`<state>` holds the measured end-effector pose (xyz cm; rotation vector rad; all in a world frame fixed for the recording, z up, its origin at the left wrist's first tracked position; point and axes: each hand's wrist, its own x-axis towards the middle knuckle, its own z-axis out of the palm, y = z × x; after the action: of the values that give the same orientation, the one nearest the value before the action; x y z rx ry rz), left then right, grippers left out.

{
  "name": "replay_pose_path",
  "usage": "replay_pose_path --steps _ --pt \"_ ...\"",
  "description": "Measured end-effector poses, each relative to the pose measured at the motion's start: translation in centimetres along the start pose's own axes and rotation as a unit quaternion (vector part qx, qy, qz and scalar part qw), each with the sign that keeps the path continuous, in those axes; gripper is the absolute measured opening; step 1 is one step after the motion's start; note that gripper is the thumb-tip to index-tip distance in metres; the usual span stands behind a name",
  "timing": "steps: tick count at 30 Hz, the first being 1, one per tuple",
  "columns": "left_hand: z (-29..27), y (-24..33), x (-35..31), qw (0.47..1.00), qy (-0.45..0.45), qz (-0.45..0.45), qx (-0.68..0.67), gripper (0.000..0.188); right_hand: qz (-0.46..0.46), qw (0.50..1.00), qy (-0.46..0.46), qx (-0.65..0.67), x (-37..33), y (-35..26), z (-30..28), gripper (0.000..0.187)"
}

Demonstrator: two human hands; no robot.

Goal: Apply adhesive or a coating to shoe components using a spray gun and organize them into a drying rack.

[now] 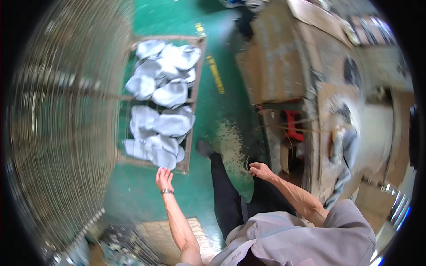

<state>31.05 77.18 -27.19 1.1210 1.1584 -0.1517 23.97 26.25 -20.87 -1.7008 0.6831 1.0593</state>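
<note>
My left hand [164,179], with a metal band at its wrist, reaches out at the near end of a low wheelless-looking rack [186,170]. Its fingers are extended, and the fingertips meet or nearly meet the closest of several pale grey-blue rounded pieces [164,150]; contact is hard to tell. These pieces look soft and lie overlapping in two groups, split by a crossbar; their exact kind is unclear. My right hand [262,171] hangs in front of my right thigh, its fingers loosely bent and apart, with nothing visible in it.
A tall rack of thin wires [66,119] stands close on the left, blurred. On the right is a cardboard-covered workbench [310,133] with a red stool [293,126] beneath. Yellow tape [215,74] marks the green floor [226,104]. A pale mat [159,241] lies near my left forearm.
</note>
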Motion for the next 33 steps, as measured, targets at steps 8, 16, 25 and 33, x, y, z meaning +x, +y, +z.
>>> replay_pose_path --steps 8,16,25,33 --pt "23.6 -2.1 -21.8 0.920 -0.338 0.017 0.197 0.055 -0.059 0.950 0.186 0.242 -16.3 12.0 -8.6 0.049" --pt "44.0 -22.5 -56.1 0.587 -0.705 -0.157 0.365 0.044 0.006 0.619 0.421 0.663 -30.4 29.2 -16.0 0.038" --pt "53.9 -52.1 -70.5 0.557 -0.660 0.006 0.505 0.081 0.024 -0.007 0.456 0.889 -36.0 53.7 -24.0 0.078" --pt "56.0 -59.2 -74.9 0.545 -0.632 0.182 0.520 0.060 0.023 -0.016 0.471 0.881 -35.6 56.4 -30.1 0.049"
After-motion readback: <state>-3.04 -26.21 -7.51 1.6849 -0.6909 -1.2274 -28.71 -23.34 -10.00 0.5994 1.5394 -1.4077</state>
